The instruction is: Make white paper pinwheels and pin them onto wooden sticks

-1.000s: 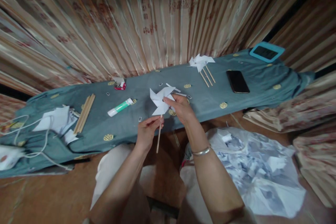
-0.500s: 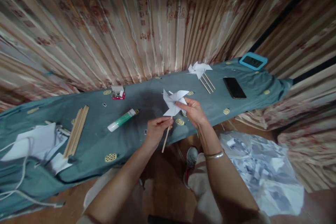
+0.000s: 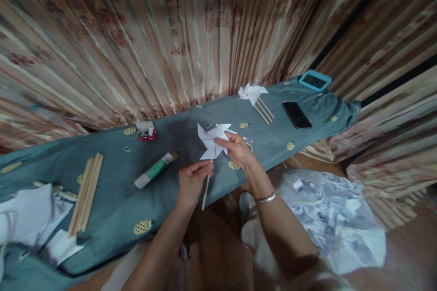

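Note:
A white paper pinwheel on a thin wooden stick is held over the table's near side. My left hand pinches the stick just below the paper blades, and its lower end points down past the table edge. With thumb and fingers, my right hand grips the blades close to the centre, where a small dark dot shows by the thumb. To the left lies a green and white tube. Behind it sits a small red and white box of little metallic pieces.
Finished pinwheels with sticks lie at the back right, near a black phone and a blue-framed clock. Several wooden sticks and paper sheets lie at left. A clear bag of paper scraps stands on the floor.
The camera view has shifted, so most things sit a little further left. Both hands keep their hold on the pinwheel; the right thumb now presses near its centre.

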Demonstrator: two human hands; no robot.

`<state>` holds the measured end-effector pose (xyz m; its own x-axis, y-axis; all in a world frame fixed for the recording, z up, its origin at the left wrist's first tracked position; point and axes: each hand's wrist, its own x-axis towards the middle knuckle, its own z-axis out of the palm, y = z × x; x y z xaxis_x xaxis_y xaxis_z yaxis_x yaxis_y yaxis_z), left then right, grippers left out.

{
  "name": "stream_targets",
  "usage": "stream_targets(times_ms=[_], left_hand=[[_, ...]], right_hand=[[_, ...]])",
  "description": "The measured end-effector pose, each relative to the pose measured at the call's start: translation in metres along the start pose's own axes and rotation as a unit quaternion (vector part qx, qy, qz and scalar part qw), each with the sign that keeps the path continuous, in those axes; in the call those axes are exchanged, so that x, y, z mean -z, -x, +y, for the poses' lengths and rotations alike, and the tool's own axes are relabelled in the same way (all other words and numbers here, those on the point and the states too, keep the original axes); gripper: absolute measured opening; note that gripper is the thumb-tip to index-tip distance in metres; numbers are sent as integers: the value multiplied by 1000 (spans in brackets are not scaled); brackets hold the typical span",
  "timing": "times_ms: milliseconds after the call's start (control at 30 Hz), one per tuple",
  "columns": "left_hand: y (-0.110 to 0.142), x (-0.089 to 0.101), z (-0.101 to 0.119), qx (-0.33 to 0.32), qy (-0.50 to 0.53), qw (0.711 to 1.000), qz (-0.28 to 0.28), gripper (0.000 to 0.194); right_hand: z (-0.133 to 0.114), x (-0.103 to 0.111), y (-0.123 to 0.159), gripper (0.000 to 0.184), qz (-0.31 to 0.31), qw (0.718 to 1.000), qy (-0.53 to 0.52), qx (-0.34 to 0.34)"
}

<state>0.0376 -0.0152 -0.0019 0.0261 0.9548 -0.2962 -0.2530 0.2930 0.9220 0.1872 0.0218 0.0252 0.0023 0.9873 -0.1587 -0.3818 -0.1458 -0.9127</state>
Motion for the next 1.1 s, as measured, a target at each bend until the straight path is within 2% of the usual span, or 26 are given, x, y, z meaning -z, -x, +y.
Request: stream_targets(times_ms=[233, 533, 700, 967, 1100], left_hand=[[-5, 15, 2, -3, 22, 999, 33, 22], [-9, 19, 0, 3, 49, 998, 44, 17], [-12, 15, -4, -3, 60, 998, 30, 18], [-18, 4, -8, 13, 73, 997, -6, 31], [-21, 4, -8, 10, 32, 999, -7, 23]], right_hand=[[18, -21, -8, 33, -3, 1000, -20, -5], [32, -36, -11, 23, 15, 1000, -20, 13], [29, -32, -14, 27, 22, 999, -26, 25], [22, -10, -17, 33, 31, 999, 1, 28], [19, -2, -20, 32, 21, 999, 16, 18]])
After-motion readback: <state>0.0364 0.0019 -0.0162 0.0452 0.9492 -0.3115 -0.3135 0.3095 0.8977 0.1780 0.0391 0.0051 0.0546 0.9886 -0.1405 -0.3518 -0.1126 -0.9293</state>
